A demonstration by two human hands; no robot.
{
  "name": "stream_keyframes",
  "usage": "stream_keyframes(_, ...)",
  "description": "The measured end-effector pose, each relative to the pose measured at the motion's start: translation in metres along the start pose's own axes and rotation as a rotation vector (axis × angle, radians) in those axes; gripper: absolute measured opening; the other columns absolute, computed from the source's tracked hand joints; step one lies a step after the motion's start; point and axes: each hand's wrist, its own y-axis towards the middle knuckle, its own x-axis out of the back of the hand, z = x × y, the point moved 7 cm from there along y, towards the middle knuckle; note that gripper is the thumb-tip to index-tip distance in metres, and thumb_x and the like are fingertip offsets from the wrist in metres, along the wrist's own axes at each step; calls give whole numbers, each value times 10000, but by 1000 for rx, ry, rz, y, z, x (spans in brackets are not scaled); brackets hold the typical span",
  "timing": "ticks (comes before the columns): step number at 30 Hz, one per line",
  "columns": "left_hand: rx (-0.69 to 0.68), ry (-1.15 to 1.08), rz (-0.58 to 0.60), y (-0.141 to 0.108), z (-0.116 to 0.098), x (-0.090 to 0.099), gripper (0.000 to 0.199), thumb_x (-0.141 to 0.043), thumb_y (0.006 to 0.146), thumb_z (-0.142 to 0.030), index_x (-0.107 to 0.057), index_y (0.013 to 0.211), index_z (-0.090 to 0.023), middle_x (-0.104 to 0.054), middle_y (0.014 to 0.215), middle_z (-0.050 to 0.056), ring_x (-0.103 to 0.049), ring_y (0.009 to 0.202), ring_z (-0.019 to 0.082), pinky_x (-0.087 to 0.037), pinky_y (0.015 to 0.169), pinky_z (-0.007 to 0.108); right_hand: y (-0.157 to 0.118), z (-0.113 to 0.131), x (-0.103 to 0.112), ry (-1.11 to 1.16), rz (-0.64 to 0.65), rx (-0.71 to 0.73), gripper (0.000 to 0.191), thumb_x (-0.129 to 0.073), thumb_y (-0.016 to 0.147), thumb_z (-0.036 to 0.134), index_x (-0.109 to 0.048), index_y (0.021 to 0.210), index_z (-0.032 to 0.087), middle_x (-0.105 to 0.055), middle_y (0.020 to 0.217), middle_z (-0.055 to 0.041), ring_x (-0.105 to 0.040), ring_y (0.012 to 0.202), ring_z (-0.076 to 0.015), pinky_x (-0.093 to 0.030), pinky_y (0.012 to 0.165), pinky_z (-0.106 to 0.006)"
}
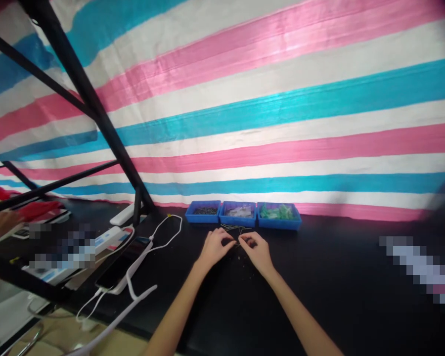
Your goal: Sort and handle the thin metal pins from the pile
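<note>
Close together over the black table, my left hand (215, 245) and my right hand (256, 250) face each other with fingertips pinched. Whatever sits between the fingers is too small to name. Just beyond the fingertips lies a loose bunch of thin, dark, stick-like metal pieces (234, 227). Behind them stand three blue bins in a row. The left bin (202, 219) holds thin dark pieces, the middle bin (238, 222) clear or whitish pieces, and the right bin (280, 225) green pieces. Tiny crumbs dot the tabletop below my hands.
A phone (124, 264) with white cables lies to the left, near a white power strip (106, 241). A black metal frame (107, 136) slants up there. Another person's hand (0, 227) shows at the far left. Striped sheeting (282, 118) hangs behind the table (326, 277).
</note>
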Motion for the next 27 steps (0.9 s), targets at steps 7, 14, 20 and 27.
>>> stream_keyframes(7, 26, -31, 37, -2, 9, -26, 165, -553, 780, -335, -657, 785, -206, -592, 783, 31, -527, 765, 179, -386, 694, 290, 4, -4, 9, -66, -113, -45, 204, -532, 756, 343, -658, 774, 183, -636, 760, -42, -553, 578, -143, -462, 579, -272)
stream_keyframes(14, -9, 3, -13, -11, 14, -21, 226, -491, 811, -380, -659, 817, -229, -610, 807, 35, -538, 737, 189, -406, 648, 295, 0, 0, 1, -269, -6, -73, 138, -574, 745, 279, -662, 850, 268, -613, 794, 23, -555, 586, -106, -420, 557, -229)
stream_keyframes(20, -3, 1, -78, -8, 24, -20, 264, -497, 796, -425, -659, 865, -228, -623, 749, 19, -513, 615, 168, -418, 634, 304, -6, 6, -4, -429, 125, 23, 156, -590, 763, 238, -653, 902, 270, -599, 868, 12, -558, 747, -128, -422, 637, -232)
stream_keyframes(27, -26, -6, -106, -10, 24, -14, 242, -506, 799, -393, -654, 874, -217, -615, 732, 12, -514, 617, 150, -415, 633, 281, -10, 6, -9, -501, 139, 39, 148, -592, 767, 224, -658, 897, 246, -584, 877, -12, -535, 814, -155, -428, 663, -247)
